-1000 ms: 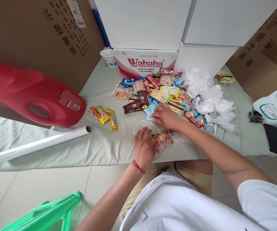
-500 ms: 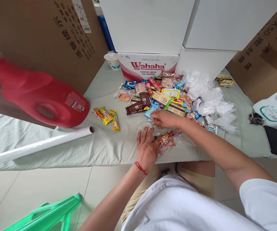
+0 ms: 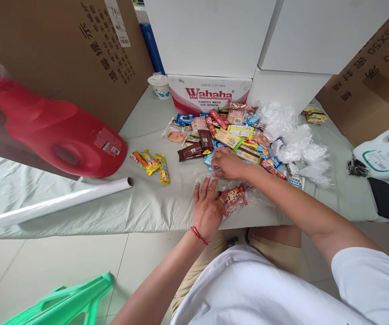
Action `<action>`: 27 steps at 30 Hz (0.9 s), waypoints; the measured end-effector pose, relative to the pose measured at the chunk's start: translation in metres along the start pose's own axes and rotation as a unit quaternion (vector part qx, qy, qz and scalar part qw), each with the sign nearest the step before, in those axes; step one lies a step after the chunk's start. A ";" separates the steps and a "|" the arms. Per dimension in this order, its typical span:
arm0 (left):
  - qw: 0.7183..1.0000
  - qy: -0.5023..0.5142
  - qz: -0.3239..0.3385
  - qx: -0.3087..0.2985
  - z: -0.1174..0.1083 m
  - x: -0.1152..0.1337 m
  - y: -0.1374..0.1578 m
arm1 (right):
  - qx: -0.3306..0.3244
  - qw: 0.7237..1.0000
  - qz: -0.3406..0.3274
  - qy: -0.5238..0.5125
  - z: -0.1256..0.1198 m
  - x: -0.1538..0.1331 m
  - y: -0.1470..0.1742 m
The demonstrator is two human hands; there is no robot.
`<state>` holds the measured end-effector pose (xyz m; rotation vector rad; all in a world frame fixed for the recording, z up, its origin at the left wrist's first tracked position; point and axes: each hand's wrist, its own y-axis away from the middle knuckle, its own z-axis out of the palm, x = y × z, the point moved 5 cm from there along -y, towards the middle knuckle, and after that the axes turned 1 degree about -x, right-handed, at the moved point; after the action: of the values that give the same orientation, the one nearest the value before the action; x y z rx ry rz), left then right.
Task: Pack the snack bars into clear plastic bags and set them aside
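My left hand lies with the fingers extended and a little apart, palm down, at the edge of the thin transparent plastic bag. Just beside its thumb is the shiny reddish-brown snack packet, which is near the front edge of the table with pale green cloth. My right hand is bent downward, its fingers curled above the bag's far side; I cannot tell if they pinch the plastic. Directly behind this hand is the colourful heap of wrapped snacks.
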<state>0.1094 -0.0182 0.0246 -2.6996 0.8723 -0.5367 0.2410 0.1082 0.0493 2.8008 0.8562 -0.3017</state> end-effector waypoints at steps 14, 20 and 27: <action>1.000 -0.002 0.007 0.013 -0.001 0.003 -0.001 | -0.021 0.991 -0.052 -0.119 -0.013 -0.011 0.004; 1.000 -0.004 0.010 -0.007 -0.004 0.008 -0.001 | -0.095 0.993 -0.056 -0.036 -0.007 -0.009 0.010; 0.994 -0.020 -0.033 -0.107 -0.006 0.009 -0.003 | -0.033 0.987 -0.132 -0.082 -0.025 -0.019 0.009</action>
<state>0.1157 -0.0217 0.0334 -2.9295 0.8782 -0.4213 0.2339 0.0965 0.0796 2.5580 1.1721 -0.5261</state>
